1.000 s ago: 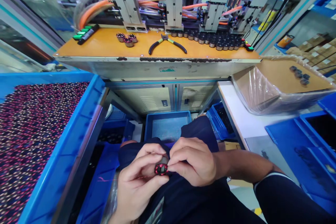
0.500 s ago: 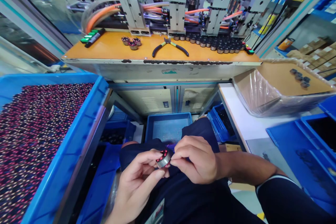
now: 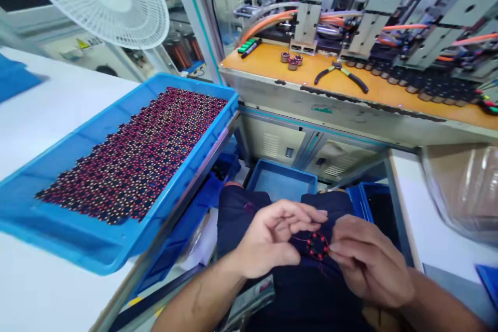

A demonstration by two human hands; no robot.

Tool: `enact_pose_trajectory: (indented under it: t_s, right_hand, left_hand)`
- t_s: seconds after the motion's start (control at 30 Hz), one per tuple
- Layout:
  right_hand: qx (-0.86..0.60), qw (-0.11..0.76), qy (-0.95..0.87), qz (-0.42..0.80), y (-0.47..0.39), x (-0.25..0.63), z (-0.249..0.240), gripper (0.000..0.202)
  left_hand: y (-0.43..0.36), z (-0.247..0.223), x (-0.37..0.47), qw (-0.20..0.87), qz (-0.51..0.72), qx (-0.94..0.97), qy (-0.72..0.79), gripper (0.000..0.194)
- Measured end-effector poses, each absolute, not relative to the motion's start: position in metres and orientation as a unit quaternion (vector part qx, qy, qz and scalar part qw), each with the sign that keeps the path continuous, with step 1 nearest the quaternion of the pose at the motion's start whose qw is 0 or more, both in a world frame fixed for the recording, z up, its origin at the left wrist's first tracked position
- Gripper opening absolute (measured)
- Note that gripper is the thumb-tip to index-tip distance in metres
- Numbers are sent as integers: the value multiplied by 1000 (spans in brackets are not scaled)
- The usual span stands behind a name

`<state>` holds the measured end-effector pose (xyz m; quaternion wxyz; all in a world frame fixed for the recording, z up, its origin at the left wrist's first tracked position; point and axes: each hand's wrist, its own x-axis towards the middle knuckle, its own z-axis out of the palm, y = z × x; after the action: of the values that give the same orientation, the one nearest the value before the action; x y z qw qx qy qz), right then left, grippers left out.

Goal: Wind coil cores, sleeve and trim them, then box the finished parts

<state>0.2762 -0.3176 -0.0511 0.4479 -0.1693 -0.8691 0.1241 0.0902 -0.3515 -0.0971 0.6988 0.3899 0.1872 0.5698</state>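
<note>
A small round motor stator [image 3: 318,246] with red windings on a dark core is above my lap, its wound face turned up. My right hand [image 3: 368,257] pinches its right edge between thumb and fingers. Just left of the stator, my left hand [image 3: 272,241] is open, the thumb well apart from the curved fingers, and nothing shows between them. Thin reddish wire ends trail from the stator. On my left, a blue tray [image 3: 83,257] holds many similar stators [image 3: 143,155] packed in rows.
Ahead, an orange bench [image 3: 268,65] carries three wound parts [image 3: 293,64], cutting pliers [image 3: 340,75], markers [image 3: 249,48] and a row of dark parts [image 3: 431,88] below machine heads. A blue bin [image 3: 282,176] sits beyond my knees. A plastic-lined box [image 3: 462,192] stands right, a fan [image 3: 101,0] far left.
My view has swung left, bringing the whole tray and the fan in. My left hand has let go of the stator, which my right hand now holds with its wound face up.
</note>
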Motion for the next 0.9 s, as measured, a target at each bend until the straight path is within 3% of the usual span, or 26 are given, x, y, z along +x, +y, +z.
enact_pose_trajectory:
  t_s: [0.17, 0.33, 0.47, 0.6, 0.73, 0.9]
  right_hand:
    - [-178, 429, -880, 99, -321, 267, -41, 21]
    - [-203, 390, -894, 84, -318, 272, -43, 19]
    - [-207, 388, -896, 65, -315, 271, -45, 11]
    - [-236, 388, -888, 66, -316, 270, -48, 13]
    - [-208, 375, -897, 105, -317, 273, -50, 12]
    - [-166, 349, -911, 145, -318, 269, -39, 23]
  left_hand:
    - [-353, -98, 83, 789, 416, 379, 246, 50]
    - [-357, -106, 85, 739, 485, 407, 232, 29]
    - [-359, -107, 87, 705, 554, 402, 186, 23]
    - [-359, -103, 86, 645, 615, 423, 163, 26]
    - [-358, -105, 87, 665, 648, 355, 108, 41]
    - [-356, -108, 88, 770, 530, 314, 166, 50]
